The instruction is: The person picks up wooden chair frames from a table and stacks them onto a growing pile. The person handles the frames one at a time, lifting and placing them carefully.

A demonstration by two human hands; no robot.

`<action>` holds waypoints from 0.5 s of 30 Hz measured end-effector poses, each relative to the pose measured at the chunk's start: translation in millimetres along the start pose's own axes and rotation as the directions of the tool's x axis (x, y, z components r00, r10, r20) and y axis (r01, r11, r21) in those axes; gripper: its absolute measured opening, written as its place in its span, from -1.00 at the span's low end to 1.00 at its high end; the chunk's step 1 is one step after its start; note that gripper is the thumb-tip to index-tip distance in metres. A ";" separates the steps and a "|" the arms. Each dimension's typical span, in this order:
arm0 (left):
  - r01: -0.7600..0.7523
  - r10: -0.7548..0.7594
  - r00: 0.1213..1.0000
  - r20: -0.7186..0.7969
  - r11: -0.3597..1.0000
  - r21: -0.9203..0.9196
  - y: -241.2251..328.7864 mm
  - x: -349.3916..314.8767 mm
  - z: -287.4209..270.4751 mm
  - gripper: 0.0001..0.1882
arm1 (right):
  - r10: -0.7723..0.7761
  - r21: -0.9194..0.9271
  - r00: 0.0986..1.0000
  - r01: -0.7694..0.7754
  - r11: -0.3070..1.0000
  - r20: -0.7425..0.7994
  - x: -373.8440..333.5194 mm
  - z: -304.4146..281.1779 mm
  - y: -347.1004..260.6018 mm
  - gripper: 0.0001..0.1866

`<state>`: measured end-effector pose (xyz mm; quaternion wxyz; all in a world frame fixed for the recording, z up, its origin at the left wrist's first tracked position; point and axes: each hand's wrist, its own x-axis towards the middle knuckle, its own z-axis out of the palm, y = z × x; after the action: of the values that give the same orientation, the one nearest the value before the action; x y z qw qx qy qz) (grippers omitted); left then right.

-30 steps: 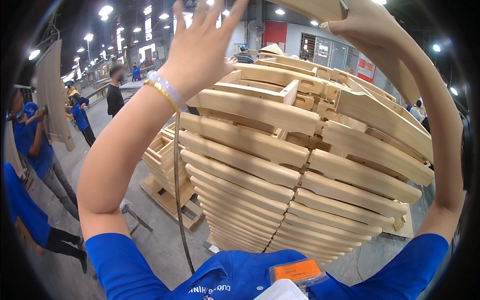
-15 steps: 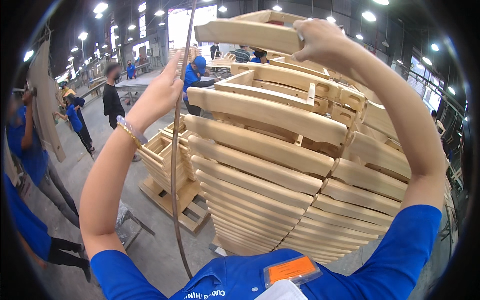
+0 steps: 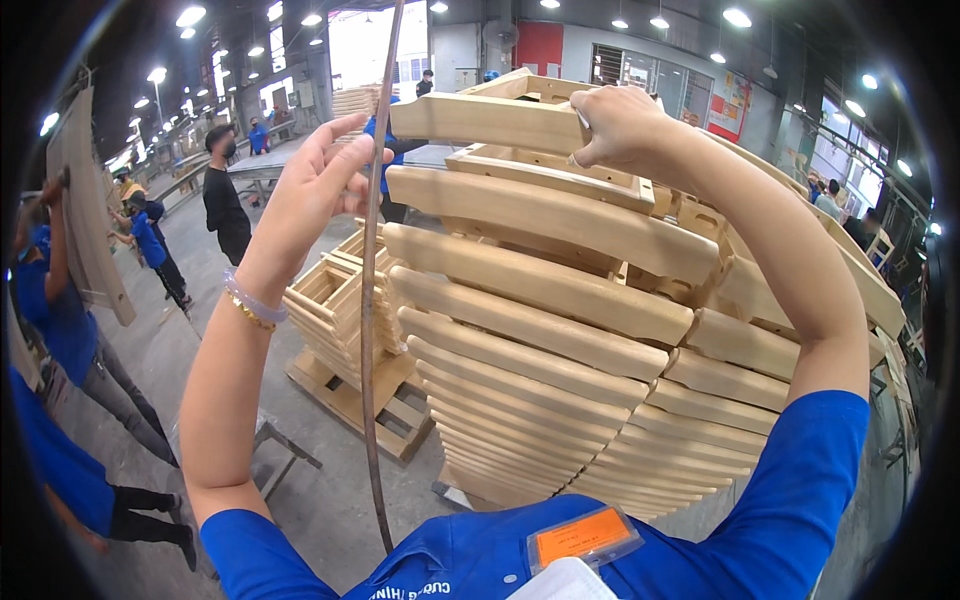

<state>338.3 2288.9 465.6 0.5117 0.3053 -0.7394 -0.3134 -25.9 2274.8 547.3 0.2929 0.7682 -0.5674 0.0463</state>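
My right hand (image 3: 625,125) grips the right end of the top pale wooden frame (image 3: 480,118), thumb below and fingers over its upper edge. This frame sits at the top of a tall stack of similar wooden frames (image 3: 530,295), their curved front rails facing me. My left hand (image 3: 318,185) is raised beside the frame's left end, fingers apart and slightly bent. A long dark hose (image 3: 368,330) hangs in front of me, crossing the view by my left fingertips; I cannot tell whether they touch it.
A second stack of slatted wooden frames (image 3: 335,300) stands on a wooden pallet (image 3: 400,430) to the left. More frames adjoin the main stack at right. At far left, people in blue shirts handle a tall wooden panel (image 3: 88,200). Someone in black (image 3: 226,195) stands beyond.
The top frame appears lower in view and more level, my right hand still on it. My left hand's fingers have gone from stretched out to bent. The view has tilted up.
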 end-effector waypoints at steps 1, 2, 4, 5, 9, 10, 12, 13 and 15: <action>-0.007 0.008 1.000 0.010 1.000 -0.020 -8.3 5.1 -1.5 -0.42 | 0.008 0.019 1.000 -0.008 1.000 0.013 -2.0 2.4 0.4 -0.44; -0.016 0.016 1.000 0.017 0.999 -0.039 -17.6 10.5 -3.9 -0.42 | 0.002 0.033 1.000 -0.002 0.999 0.006 -3.7 4.0 0.7 -0.43; -0.063 0.063 0.998 -0.019 0.997 0.041 -38.8 21.8 -9.0 -0.42 | 0.011 0.058 1.000 -0.013 0.998 0.026 -7.6 5.8 1.1 -0.42; -0.086 0.089 0.995 -0.034 0.993 0.083 -49.9 28.3 -12.3 -0.42 | 0.017 0.048 0.999 -0.018 0.999 0.027 -9.3 6.1 1.0 -0.41; -0.009 0.018 0.989 -0.147 0.998 0.059 -88.7 55.2 -25.0 -0.40 | 0.035 0.034 0.998 -0.037 0.999 0.057 -15.2 4.9 -0.1 -0.40; -0.002 0.012 0.987 -0.158 0.998 0.063 -96.8 60.6 -26.8 -0.39 | 0.038 0.035 0.997 -0.040 0.999 0.068 -16.3 5.0 -0.4 -0.39; 0.038 -0.027 0.984 -0.179 0.997 0.060 -110.9 71.0 -26.5 -0.39 | 0.016 0.033 0.999 -0.018 0.999 0.049 -17.7 5.9 -0.7 -0.38; 0.070 -0.059 0.980 -0.188 0.996 0.053 -116.8 75.5 -24.9 -0.38 | 0.000 0.038 0.999 -0.001 0.999 0.039 -18.2 7.2 -0.7 -0.37; 0.100 -0.087 0.976 -0.197 0.994 0.053 -126.0 82.9 -20.6 -0.38 | 0.001 0.050 1.000 -0.002 0.999 0.030 -18.6 10.4 0.1 -0.35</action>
<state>350.3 2144.0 420.4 0.5563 0.3849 -0.6802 -0.2825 -35.3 2285.2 531.3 0.2649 0.7754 -0.5711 0.0491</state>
